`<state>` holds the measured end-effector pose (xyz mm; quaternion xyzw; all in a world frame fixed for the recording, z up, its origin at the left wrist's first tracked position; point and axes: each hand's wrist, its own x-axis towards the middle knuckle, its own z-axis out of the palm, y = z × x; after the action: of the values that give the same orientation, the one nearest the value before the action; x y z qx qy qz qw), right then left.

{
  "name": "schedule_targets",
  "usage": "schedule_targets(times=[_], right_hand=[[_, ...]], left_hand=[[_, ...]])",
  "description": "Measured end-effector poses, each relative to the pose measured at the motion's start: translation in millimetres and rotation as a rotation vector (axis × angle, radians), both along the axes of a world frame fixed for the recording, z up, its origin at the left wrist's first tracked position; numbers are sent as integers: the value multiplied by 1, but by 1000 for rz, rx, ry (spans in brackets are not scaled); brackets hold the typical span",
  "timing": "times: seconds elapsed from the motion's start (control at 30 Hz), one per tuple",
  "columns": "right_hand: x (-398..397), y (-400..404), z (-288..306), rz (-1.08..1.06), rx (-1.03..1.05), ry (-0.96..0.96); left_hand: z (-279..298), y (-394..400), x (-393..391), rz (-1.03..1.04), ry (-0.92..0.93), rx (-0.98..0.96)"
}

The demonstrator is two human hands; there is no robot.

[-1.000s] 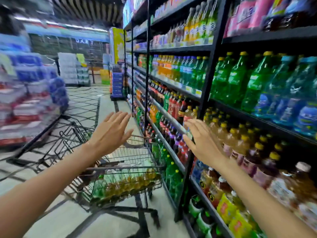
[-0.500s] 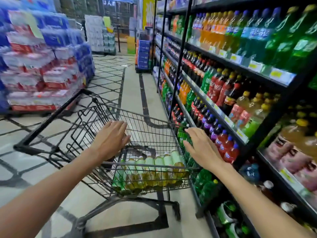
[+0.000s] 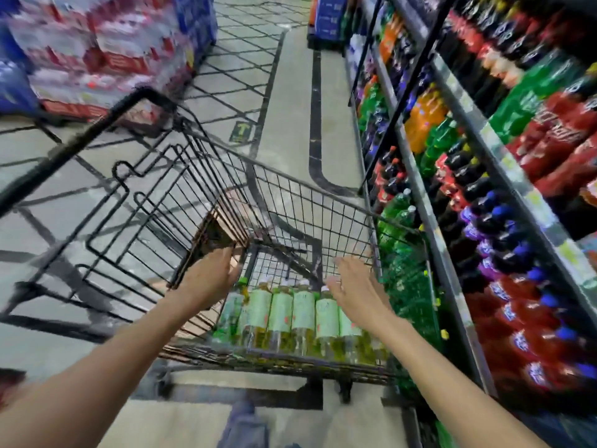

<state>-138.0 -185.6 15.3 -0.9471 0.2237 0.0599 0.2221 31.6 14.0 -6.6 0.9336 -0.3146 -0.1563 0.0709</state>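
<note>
Standing on grey floor [image 3: 290, 108]: cart [image 3: 307, 202] beside drink shelves [image 3: 484, 134].

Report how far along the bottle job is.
Done: a row of green-labelled bottles lies in the cart. In hand: left hand and right hand, both open, reach down toward them, holding nothing. Left: gripping a bottle and moving it, perhaps to the shelf.

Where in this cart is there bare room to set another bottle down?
Bare: the basket floor between the row of bottles and the cart's far wire wall. Crowded: the near end, where the bottles lie side by side across the basket, by the left hand and right hand. The shelves are packed.
</note>
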Motion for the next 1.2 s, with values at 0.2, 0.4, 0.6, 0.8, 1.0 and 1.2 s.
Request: schedule_targets(times=[0.2, 0.4, 0.6, 0.8, 1.0, 1.2], right_hand=[[42, -8, -72, -49, 92, 134], [54, -11, -129, -109, 225, 252], [49, -10, -171, -127, 243, 281], [43, -10, -195, -159, 220, 282], [50, 1, -192, -200, 273, 330], [70, 39, -208, -398, 474, 400]], left_hand=[[-111, -32, 36, 167, 400, 78], [-188, -42, 30, 308, 700, 205], [-250, -36, 20, 506, 916, 134], [-253, -48, 15, 611, 916, 51], [-241, -37, 26, 603, 1025, -77], [-213, -9, 60, 765, 1260, -154]])
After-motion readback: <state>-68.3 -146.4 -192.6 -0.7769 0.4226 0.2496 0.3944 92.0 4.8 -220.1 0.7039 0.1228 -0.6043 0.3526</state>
